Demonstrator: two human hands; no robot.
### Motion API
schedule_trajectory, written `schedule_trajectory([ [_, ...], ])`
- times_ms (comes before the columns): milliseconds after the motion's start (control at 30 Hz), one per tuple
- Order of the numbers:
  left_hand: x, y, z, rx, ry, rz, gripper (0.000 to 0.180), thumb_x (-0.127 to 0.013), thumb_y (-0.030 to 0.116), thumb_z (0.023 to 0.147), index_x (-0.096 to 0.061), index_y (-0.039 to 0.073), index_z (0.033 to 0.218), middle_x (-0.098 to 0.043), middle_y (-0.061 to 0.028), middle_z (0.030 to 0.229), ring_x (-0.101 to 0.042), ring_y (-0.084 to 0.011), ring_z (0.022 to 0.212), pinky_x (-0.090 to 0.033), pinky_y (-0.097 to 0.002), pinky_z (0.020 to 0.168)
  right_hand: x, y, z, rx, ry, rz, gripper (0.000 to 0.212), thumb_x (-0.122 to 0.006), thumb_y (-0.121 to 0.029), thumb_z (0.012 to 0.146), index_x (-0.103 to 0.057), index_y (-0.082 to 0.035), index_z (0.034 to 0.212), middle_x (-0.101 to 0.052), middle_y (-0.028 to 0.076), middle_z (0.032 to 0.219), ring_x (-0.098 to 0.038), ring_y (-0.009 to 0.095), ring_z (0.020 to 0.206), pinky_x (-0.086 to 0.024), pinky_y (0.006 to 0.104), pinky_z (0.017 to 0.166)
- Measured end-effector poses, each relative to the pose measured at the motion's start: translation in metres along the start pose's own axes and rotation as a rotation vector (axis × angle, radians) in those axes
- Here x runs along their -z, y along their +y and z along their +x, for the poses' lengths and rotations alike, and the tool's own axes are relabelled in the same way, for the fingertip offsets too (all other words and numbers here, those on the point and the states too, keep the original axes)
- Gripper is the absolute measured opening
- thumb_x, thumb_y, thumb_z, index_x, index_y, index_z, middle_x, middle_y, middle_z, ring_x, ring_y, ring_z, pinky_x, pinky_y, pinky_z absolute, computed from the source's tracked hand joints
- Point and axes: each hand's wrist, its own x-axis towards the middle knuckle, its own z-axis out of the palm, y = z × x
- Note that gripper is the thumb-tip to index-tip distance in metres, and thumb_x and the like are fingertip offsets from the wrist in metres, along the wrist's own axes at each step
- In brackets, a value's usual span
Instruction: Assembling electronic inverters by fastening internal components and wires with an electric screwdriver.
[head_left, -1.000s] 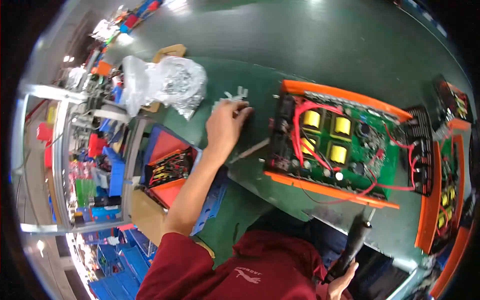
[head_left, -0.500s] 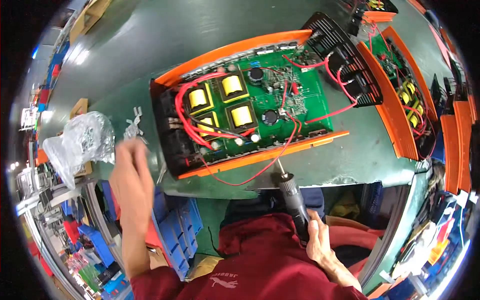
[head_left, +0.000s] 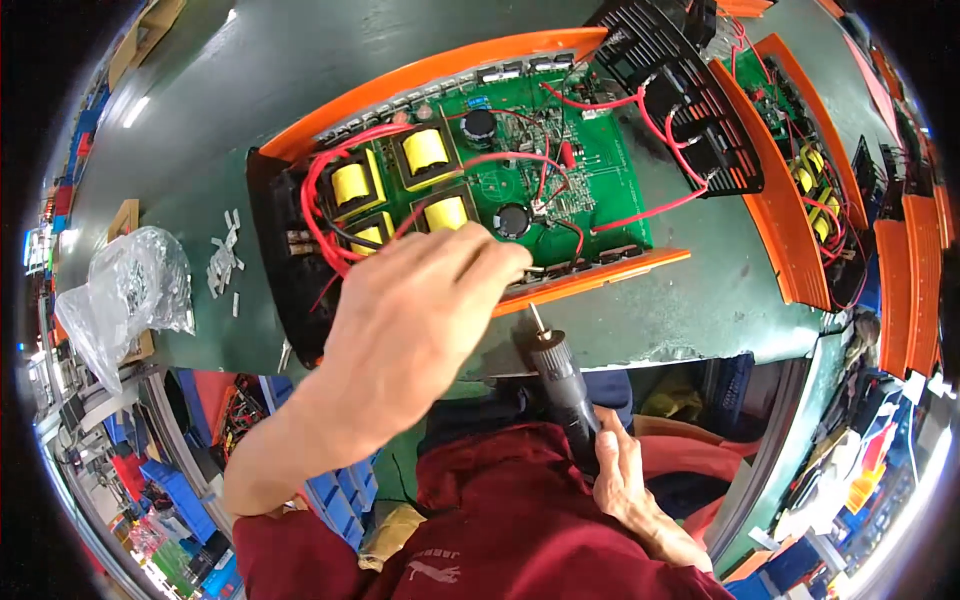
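An opened electronics unit lies on the table, its orange side panels (head_left: 590, 280) and black end plates around a green circuit board (head_left: 610, 180). Yellow-wound transformers (head_left: 425, 150) and red wires fill its left half. My left hand (head_left: 400, 320) reaches over the near panel, fingertips pinched at the board's near edge; a small pale strip (head_left: 536, 268) shows at them. In my right hand (head_left: 622, 465) is a black electric screwdriver (head_left: 565, 385), its bit pointing up at the near panel, just short of it. My left hand hides part of the board and panel.
Left of the unit lie several small pale strips (head_left: 225, 255) and a clear plastic bag (head_left: 135, 290). A second orange-sided unit (head_left: 790, 200) stands close on the right, with more orange panels (head_left: 905, 290) beyond it. Blue bins (head_left: 335, 505) sit below the table edge.
My left hand has moved right, from beside the loose strips to the unit's near edge. The screwdriver in my right hand has shifted slightly left and up relative to the panel.
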Motion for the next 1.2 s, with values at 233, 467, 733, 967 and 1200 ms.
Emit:
schedule_trajectory([
  [233, -0.001, -0.012, 0.017, -0.17, -0.056, 0.163, 0.012, -0.072, 0.01, 0.077, -0.064, 0.001, 0.08, -0.061, -0.013, 0.137, -0.056, -0.0318, 0.129, -0.047, -0.0435, 0.102, 0.005, 0.002, -0.006, -0.231, -0.259, 0.475, 0.064, -0.029, -0.058, 0.108, -0.056, -0.002, 0.125, -0.063, 0.003, 0.084, -0.052, 0.009, 0.068, -0.043, 0.0258, 0.061],
  [467, -0.007, -0.026, 0.028, -0.167, -0.267, 0.026, 0.01, -0.074, 0.009, 0.074, -0.068, 0.0, 0.073, -0.048, -0.0173, 0.153, -0.045, -0.0316, 0.143, -0.04, -0.0419, 0.113, 0.007, -0.01, -0.008, -0.265, -0.316, 0.508, 0.075, -0.027, -0.064, 0.106, -0.055, 0.002, 0.126, -0.064, 0.005, 0.085, -0.056, 0.013, 0.072, -0.045, 0.0284, 0.066],
  [733, -0.006, -0.033, 0.031, -0.074, -0.337, -0.089, 0.011, -0.077, 0.013, 0.075, -0.073, 0.004, 0.08, -0.046, -0.0164, 0.156, -0.043, -0.0324, 0.144, -0.039, -0.0439, 0.113, 0.008, -0.012, -0.001, -0.254, -0.36, 0.521, 0.079, -0.026, -0.067, 0.104, -0.055, 0.004, 0.124, -0.064, 0.006, 0.085, -0.056, 0.014, 0.072, -0.045, 0.0291, 0.066],
  [967, -0.009, -0.037, 0.027, -0.038, -0.303, -0.231, 0.011, -0.079, 0.013, 0.078, -0.075, 0.005, 0.084, -0.05, -0.0141, 0.154, -0.044, -0.0338, 0.143, -0.038, -0.0471, 0.116, -0.001, 0.002, -0.005, -0.279, -0.341, 0.597, 0.095, -0.02, -0.081, 0.096, -0.055, 0.002, 0.123, -0.064, 0.008, 0.074, -0.053, 0.013, 0.057, -0.039, 0.0268, 0.053],
  [1200, -0.008, -0.038, 0.022, -0.005, -0.269, -0.308, 0.012, -0.078, 0.01, 0.079, -0.076, 0.006, 0.089, -0.051, -0.0146, 0.153, -0.045, -0.0339, 0.144, -0.037, -0.0506, 0.116, 0.001, -0.003, -0.004, -0.427, -0.545, 0.841, 0.107, -0.02, -0.088, 0.09, -0.053, 0.006, 0.129, -0.063, 0.011, 0.072, -0.055, 0.016, 0.059, -0.041, 0.0272, 0.057],
])
